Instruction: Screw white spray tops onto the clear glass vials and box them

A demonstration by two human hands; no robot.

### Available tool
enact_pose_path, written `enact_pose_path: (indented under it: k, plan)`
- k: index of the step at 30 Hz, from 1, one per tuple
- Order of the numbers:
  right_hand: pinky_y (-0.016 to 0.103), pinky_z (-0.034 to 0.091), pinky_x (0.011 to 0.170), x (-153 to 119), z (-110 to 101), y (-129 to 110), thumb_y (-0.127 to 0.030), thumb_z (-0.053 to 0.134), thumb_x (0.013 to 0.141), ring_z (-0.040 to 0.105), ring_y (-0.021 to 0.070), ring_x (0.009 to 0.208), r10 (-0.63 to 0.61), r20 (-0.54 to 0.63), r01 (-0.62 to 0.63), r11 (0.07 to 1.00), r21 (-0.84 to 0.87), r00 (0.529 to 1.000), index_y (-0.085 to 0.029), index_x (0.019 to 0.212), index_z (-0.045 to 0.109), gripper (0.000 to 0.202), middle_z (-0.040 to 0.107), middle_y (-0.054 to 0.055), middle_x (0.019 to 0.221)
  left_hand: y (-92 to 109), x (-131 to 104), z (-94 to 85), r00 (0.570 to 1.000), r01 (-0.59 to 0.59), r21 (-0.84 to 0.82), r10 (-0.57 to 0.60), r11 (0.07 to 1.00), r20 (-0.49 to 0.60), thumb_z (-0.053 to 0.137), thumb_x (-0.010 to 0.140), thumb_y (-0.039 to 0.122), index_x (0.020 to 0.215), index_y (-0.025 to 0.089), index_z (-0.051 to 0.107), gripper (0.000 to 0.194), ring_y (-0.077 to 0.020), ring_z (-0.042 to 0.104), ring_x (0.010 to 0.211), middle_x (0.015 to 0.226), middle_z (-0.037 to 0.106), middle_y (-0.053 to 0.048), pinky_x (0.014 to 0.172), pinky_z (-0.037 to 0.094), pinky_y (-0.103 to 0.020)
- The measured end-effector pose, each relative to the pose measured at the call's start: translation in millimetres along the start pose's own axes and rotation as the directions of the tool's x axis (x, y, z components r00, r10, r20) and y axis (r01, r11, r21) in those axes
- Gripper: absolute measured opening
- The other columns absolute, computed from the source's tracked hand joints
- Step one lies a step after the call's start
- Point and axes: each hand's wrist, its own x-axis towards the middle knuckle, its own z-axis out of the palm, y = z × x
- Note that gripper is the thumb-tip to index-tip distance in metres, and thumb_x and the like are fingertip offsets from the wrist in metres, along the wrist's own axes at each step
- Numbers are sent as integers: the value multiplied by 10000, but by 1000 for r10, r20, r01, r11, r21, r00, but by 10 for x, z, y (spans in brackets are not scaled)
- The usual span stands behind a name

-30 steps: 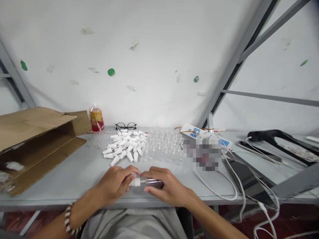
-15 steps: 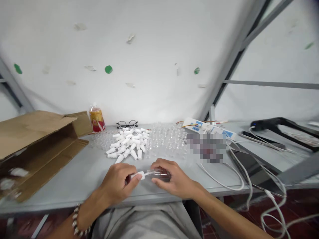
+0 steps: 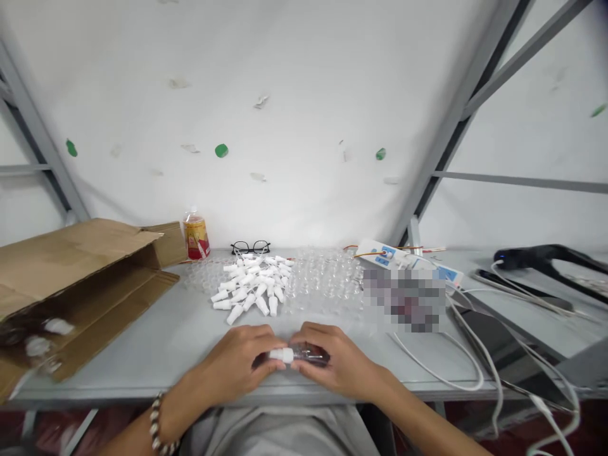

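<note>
Between thumb and fingers, my left hand [image 3: 246, 361] grips a white spray cap [image 3: 284, 354]. My right hand [image 3: 335, 360] is closed round a clear bottle [image 3: 308, 354] lying on its side. The cap sits at the bottle's mouth, in line with it; whether it is threaded on cannot be told. Beyond my hands lies a pile of white spray caps [image 3: 254, 285]. Clear bottles [image 3: 325, 278] stand grouped right of the pile, and more transparent ones [image 3: 202, 273] are to its left.
An open cardboard box [image 3: 90, 266] with capped bottles inside is at the left. Behind stand a drink bottle [image 3: 196, 234] and glasses [image 3: 251, 247]. At the right are a power strip [image 3: 375, 252], white cables, a dark tablet [image 3: 508, 354] and a blurred-out patch.
My hands have come closer together, and the cap's thin tube, visible before at the bottle's mouth, is now inside the bottle. The camera view has shifted slightly.
</note>
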Motion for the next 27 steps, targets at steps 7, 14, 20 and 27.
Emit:
enact_pose_path:
  k: [7, 14, 20, 27]
  plan:
    - [279, 413, 659, 1, 29, -35, -308, 501, 891, 545, 161, 699, -169, 1, 165, 960, -226, 986, -159, 899, 653, 213, 630, 59, 775, 5, 53, 22, 1000, 19, 84, -20, 996, 8, 545, 922, 345, 961, 204, 685, 202, -138, 528, 641, 746, 624, -9, 645, 394, -256]
    - [245, 381, 615, 10, 10, 18, -422, 582, 881, 521, 129, 663, -89, 61, 96, 987, -125, 994, -169, 846, 684, 276, 590, 23, 747, 12, 53, 2, 1000, 8, 53, -10, 999, 30, 586, 883, 318, 952, 199, 697, 177, -138, 547, 644, 743, 638, -14, 630, 401, -249]
    - [243, 383, 627, 7, -25, 5, -385, 571, 901, 520, 129, 678, -61, 68, 68, 992, -103, 996, -169, 839, 681, 250, 587, 25, 760, 33, 52, -39, 999, 35, 38, -36, 999, 31, 556, 896, 345, 1020, 194, 682, 232, -141, 563, 672, 794, 648, -31, 639, 434, -247]
    - [240, 372, 606, 6, -14, 1, -427, 535, 922, 505, 123, 662, -55, 13, 56, 995, -88, 998, -164, 886, 634, 283, 591, 34, 802, -9, 45, -26, 994, -103, -12, 103, 995, -39, 429, 968, 251, 1188, 199, 621, 297, -151, 610, 807, 964, 660, -72, 698, 474, -257]
